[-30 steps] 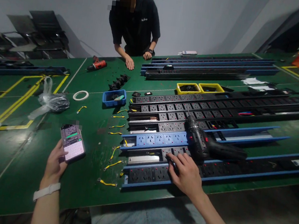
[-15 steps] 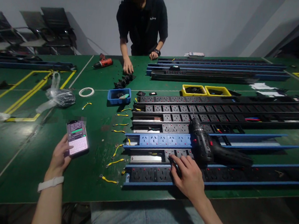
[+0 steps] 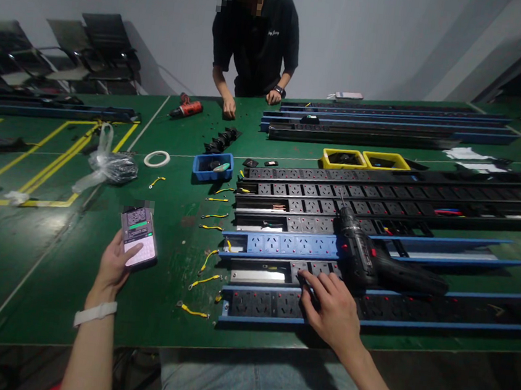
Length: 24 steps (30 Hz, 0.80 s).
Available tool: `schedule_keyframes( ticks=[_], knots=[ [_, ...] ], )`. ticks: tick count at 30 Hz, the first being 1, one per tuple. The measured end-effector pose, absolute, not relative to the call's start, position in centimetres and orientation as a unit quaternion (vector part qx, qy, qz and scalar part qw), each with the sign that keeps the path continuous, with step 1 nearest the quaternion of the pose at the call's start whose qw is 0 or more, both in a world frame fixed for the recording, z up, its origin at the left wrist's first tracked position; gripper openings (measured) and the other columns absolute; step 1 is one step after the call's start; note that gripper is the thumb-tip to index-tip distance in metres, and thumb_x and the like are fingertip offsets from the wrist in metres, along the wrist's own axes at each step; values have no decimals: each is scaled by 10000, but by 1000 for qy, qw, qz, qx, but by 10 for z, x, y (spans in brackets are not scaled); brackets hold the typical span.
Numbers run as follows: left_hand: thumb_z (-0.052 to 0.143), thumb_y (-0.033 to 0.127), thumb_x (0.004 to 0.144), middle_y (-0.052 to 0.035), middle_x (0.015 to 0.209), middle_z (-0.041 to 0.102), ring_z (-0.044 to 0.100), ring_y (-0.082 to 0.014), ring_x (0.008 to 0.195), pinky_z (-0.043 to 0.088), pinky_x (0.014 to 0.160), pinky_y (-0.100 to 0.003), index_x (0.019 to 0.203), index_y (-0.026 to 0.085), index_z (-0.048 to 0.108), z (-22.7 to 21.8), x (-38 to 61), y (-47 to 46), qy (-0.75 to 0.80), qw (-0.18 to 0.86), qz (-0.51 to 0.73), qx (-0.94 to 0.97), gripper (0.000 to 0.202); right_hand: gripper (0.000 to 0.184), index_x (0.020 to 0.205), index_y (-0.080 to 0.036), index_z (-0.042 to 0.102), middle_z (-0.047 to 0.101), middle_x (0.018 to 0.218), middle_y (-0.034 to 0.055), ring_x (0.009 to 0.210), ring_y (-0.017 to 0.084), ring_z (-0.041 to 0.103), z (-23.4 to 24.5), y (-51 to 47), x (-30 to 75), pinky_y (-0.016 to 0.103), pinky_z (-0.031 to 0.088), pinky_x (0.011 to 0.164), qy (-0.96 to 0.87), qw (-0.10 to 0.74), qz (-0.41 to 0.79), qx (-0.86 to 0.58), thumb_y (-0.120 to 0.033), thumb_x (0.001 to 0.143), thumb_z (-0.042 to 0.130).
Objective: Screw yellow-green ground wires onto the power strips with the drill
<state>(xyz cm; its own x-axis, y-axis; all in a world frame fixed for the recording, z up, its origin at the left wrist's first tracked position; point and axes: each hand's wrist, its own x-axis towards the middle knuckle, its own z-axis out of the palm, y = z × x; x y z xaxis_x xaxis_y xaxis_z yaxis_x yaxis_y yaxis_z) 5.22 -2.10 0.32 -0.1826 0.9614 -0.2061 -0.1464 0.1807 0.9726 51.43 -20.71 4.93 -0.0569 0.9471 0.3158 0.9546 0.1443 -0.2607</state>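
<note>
One green worktop (image 3: 155, 314) carries several long socket strips (image 3: 283, 244), set side by side. A black power drill (image 3: 357, 255) lies across some of them. The right hand (image 3: 330, 308) bends over the near strips, fingers half curled; whether it holds anything cannot be told. Left of the strips, the left hand (image 3: 116, 260) is closed around a lit phone (image 3: 139, 231), thumb across it. Short yellow wires (image 3: 214, 216) lie between phone and strips.

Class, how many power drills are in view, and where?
2: a black pistol-shaped drill across the blue and black socket strips, near the right hand; a red-and-black pistol-shaped drill farther back on the green table.
</note>
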Motion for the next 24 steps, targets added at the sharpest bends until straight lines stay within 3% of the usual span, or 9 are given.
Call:
schedule_keyframes(
  ticks=[5,13,24],
  knots=[
    [874,193,534,-27,1055,706,667,-154,847,572,719,-203,1199,202,657,1,52,-20,558,512,547,356,699,322,1243,-152,644,606,924,70,896,238,501,48,-207,515,374,422,811,-729,210,-12,-652,-221,945,544],
    [596,177,591,-108,1286,668,619,-284,1167,591,886,-327,1256,142,679,3,51,-22,473,577,605,279,672,315,1238,-158,647,601,904,66,881,235,501,50,-207,515,366,415,800,-731,210,-19,-649,-226,950,541],
    [641,152,609,-68,1242,685,663,-246,1108,598,844,-287,1257,205,669,-2,51,-16,544,535,581,284,650,313,1235,-160,652,606,905,65,874,232,507,50,-206,515,360,412,793,-730,209,-19,-650,-224,951,537]
  ],
)
